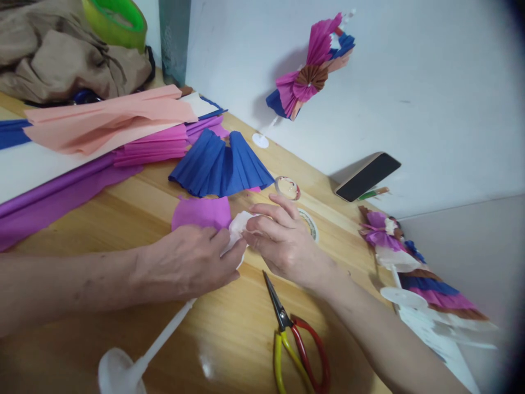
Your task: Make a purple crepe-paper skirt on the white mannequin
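Note:
Between my two hands is a piece of white crepe paper [238, 225], pinched and crumpled at the fingertips. My left hand [192, 260] grips its lower left side with the fingers closed. On the other side, my right hand [283, 235] pinches the paper between thumb and fingers. A white stick [168, 331] with a round base [118, 372] runs up under my left hand; its upper end is hidden. Just behind my left hand lies a purple paper piece [203, 212]. Scissors [283, 320] with one red and one yellow handle lie below my right hand, blades slightly apart.
Pleated blue paper [221, 167] lies farther back. Peach paper [115, 120] and pink folded paper [153, 145] are stacked left. Tape rolls [309, 224] sit behind my right hand. A phone [369, 175] leans on the wall. Finished paper figures [309, 79] stand at the back and right.

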{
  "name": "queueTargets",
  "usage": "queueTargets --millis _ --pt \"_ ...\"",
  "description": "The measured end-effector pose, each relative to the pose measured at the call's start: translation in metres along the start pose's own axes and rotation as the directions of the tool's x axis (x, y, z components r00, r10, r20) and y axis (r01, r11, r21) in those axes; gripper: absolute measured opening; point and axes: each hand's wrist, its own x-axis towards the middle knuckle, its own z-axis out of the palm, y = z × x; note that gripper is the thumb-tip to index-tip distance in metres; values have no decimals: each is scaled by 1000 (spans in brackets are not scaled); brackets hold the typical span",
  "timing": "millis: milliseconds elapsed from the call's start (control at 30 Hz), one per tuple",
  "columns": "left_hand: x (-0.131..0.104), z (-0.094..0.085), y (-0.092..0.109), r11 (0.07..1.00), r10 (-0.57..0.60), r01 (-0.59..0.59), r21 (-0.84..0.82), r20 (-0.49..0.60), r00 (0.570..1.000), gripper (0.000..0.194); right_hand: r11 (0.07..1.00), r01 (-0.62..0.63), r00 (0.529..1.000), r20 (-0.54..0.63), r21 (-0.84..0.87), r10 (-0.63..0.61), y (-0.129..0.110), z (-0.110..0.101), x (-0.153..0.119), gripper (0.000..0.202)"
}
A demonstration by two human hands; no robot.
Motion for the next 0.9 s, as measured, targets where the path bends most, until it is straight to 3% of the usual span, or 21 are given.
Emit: queueTargets --millis 133,333,533,767,900 --pt "2 -1 -1 1000 3 -4 23 20 1000 30 996 -57 998 -6 70 58 1 2 -2 24" --pt "4 -4 -1 995 31 -36 89 54 998 28 918 -161 968 -125 362 219 6 9 -5 31" --pt "1 6 0 982 64 -52 181 -59 996 14 921 -153 981 -56 358 184 2 8 -2 33" --pt "1 6 0 977 37 -28 210 -38 999 13 882 -184 972 -55 434 230 5 7 5 29" --pt "3 -3 0 988 16 -17 151 5 1000 10 913 -139 986 -36 383 165 9 4 4 28"
